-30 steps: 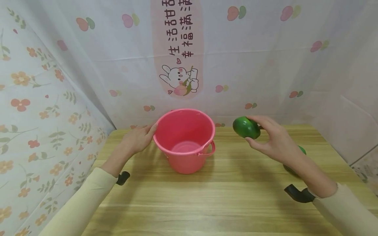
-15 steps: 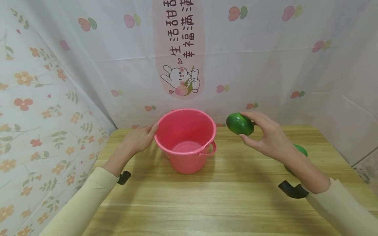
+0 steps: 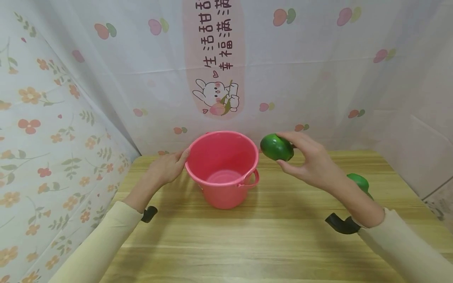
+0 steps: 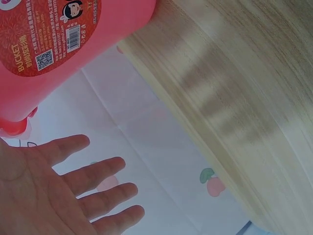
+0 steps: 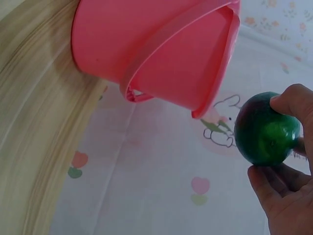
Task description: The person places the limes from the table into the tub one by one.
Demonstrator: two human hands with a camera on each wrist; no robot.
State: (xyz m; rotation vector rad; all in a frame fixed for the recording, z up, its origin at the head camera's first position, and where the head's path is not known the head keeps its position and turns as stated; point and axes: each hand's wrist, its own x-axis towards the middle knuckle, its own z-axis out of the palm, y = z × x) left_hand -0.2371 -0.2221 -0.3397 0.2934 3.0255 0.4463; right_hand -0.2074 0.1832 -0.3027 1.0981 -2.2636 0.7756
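A pink bucket [image 3: 224, 196] stands upright on the wooden table, its opening tilted into view and nothing seen inside. At the bucket's left rim my left hand [image 3: 165, 167] rests with the thumb by the edge; in the left wrist view its fingers [image 4: 100, 176] are straight and spread, apart from the bucket wall. My right hand [image 3: 315, 163] pinches a glossy green mango [image 3: 277, 147] between thumb and fingertips. The mango hangs in the air just right of the rim, and a dark purplish patch shows on it in the right wrist view.
Behind my right forearm lies another green item [image 3: 359, 181], partly hidden. The bucket's handle [image 3: 252, 181] hangs down on its right side. A printed white curtain [image 3: 318, 78] closes off the back of the wooden table [image 3: 226, 243], and a floral one [image 3: 46, 157] hangs at left.
My right hand has carried the mango leftward and slightly up, closer to the bucket's rim. More of the green item behind the forearm shows. The left hand and bucket stay in place.
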